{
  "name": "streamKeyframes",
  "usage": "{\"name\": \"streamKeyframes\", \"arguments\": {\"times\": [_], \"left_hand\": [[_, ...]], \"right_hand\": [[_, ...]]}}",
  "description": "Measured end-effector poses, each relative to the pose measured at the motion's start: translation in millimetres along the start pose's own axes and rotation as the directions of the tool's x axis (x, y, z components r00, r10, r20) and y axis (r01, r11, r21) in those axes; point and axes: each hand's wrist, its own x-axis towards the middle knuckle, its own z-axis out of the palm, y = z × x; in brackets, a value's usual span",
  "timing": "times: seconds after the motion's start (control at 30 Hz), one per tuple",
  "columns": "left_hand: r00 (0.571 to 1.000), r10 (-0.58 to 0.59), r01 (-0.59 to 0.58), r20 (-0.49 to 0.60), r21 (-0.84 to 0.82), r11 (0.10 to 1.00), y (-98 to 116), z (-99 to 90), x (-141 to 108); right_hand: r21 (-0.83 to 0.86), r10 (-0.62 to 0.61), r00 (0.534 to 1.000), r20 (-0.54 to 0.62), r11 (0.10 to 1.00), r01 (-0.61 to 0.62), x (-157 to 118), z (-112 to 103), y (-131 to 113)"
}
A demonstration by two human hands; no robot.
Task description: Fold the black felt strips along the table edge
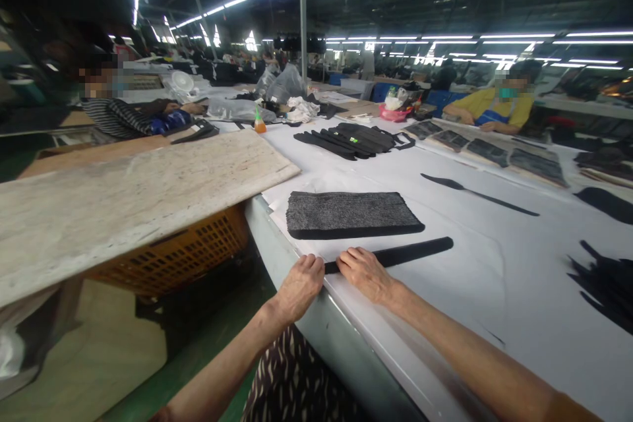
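Observation:
A long black fabric strip (413, 252) lies on the white tabletop near its front edge, its rounded far end pointing right. My left hand (302, 282) has its fingers closed on the strip's near end at the table edge. Just right of it, my right hand (363, 270) lies over the strip, fingers curled down and pressing it to the surface. Beyond both hands rests a stack of dark grey ribbed fabric pieces (351, 212) with a black lower border. The strip under my right palm is hidden.
A pale board (148, 194) stands at left above an orange crate (178, 254). Further back are a pile of black pieces (353, 140), a glue bottle (260, 122) and a pink basin (394, 112). More black strips (606, 283) lie at right. Co-workers sit at both sides.

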Motion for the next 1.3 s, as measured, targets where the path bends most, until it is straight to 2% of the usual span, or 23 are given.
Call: {"name": "streamKeyframes", "arguments": {"times": [0.1,0.2,0.3,0.43,0.53,0.7,0.8,0.83,0.9,0.93,0.97,1.0,1.1,1.17,1.3], "left_hand": [[1.0,-0.004,0.004,-0.012,-0.01,1.0,0.2,-1.3,-5.2],[0.994,-0.073,0.066,-0.078,-0.088,0.994,-2.9,3.3,-15.2],[0.975,-0.166,0.139,-0.148,-0.177,0.974,-7.8,15.2,-26.3],[0.936,-0.234,0.159,-0.265,-0.276,0.948,-11.5,32.8,-34.5],[0.898,-0.304,0.164,-0.318,-0.398,0.902,-11.8,40.2,-34.7],[0.865,-0.393,0.144,-0.311,-0.597,0.789,-11.2,44.6,-30.2],[0.828,-0.49,0.133,-0.273,-0.754,0.644,-10.0,44.0,-28.5],[0.795,-0.552,0.134,-0.251,-0.815,0.564,-9.7,42.7,-28.5],[0.694,-0.699,0.141,-0.172,-0.919,0.367,-10.0,38.2,-29.4],[0.648,-0.754,0.149,-0.107,-0.953,0.263,-10.5,35.3,-30.1],[0.622,-0.782,0.163,-0.034,-0.972,0.171,-11.2,32.2,-30.6],[0.62,-0.784,0.185,0.037,-0.978,0.1,-11.9,29.5,-30.9],[0.677,-0.71,0.26,0.193,-0.965,-0.014,-13.6,25.1,-28.6],[0.699,-0.67,0.265,0.249,-0.961,-0.081,-13.9,26.3,-25.0],[0.7,-0.639,0.234,0.319,-0.948,-0.217,-14.1,33.8,-19.3]], "right_hand": [[-0.029,-0.006,1.0,0.013,1.0,0.007,-0.5,-2.9,-1.3],[-0.06,-0.011,1.0,0.023,0.998,0.012,0.5,-6.8,-2.4],[-0.075,-0.042,0.999,0.019,0.996,0.044,2.2,-6.9,-2.2],[-0.092,-0.057,0.998,-0.021,0.994,0.055,2.4,-4.4,-0.9],[-0.092,-0.052,0.998,-0.024,0.994,0.05,-2.5,-6.0,0.8],[-0.094,-0.01,1.0,-0.009,0.996,0.009,-14.5,-13.6,1.5],[-0.082,-0.002,1.0,-0.002,0.997,0.002,-11.1,-16.2,-5.2],[-0.077,-0.005,1.0,0.0,0.997,0.005,-7.7,-16.3,-8.6],[-0.067,-0.011,1.0,-0.004,0.998,0.01,1.1,-15.4,-16.2],[-0.061,-0.013,1.0,-0.009,0.998,0.013,5.6,-14.6,-19.8],[-0.055,-0.015,1.0,-0.015,0.998,0.014,9.7,-13.7,-23.2],[-0.048,-0.016,1.0,-0.023,0.999,0.015,13.2,-12.7,-26.1],[-0.037,-0.019,0.999,-0.044,0.999,0.018,19.1,-10.4,-31.7],[-0.037,-0.021,0.999,-0.048,0.999,0.019,20.1,-9.7,-32.6],[-0.04,-0.041,0.998,-0.05,0.998,0.039,18.7,-9.9,-28.3]]}}
